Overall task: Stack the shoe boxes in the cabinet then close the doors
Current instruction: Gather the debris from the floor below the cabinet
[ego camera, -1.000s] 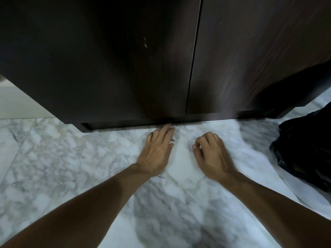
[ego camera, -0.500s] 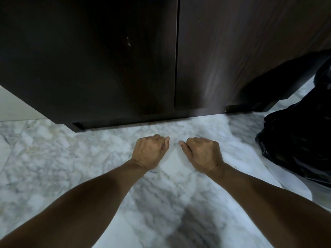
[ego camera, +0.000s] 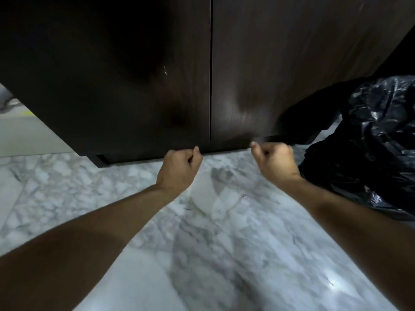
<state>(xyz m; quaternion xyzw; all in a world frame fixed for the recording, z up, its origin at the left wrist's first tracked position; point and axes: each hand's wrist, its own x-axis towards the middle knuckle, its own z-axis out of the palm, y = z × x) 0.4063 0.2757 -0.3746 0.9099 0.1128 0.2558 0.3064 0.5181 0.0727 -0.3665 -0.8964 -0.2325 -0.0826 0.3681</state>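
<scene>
Everything here is placed against the dark wood cabinet (ego camera: 157, 86), which fills the upper part of the view and stands on a white and grey marble floor (ego camera: 224, 254).

Far to the left of the cabinet, a strip of pale floor or wall shows past its side, too blurred to tell more. The cabinet's left door (ego camera: 112, 97) is flush with the front and carries a small pale scratch near its inner edge. Below that door, at the cabinet's foot, a recessed dark plinth meets the marble.

The left hand (ego camera: 179, 167) sits just in front of the cabinet's bottom edge, under the left door and a little left of the seam. Its fingers (ego camera: 196, 151) are curled into a loose fist with the thumb tip lying against them; nothing shows inside the fist. Whether the knuckles touch the door edge cannot be told.

The vertical seam between the doors runs as a thin, even line from top to bottom, so both doors stand closed. No shoe boxes show; the cabinet's inside is hidden behind the doors.

The right door (ego camera: 292, 63) is likewise flush. The right hand (ego camera: 276, 160) sits before the cabinet's bottom edge under this door, well right of the seam, fingers folded into a fist around nothing visible, thumb tip raised toward the door's lower edge.

To the right of the cabinet, a crumpled glossy black plastic bag (ego camera: 370, 142) lies on the marble, just beside the right wrist.
</scene>
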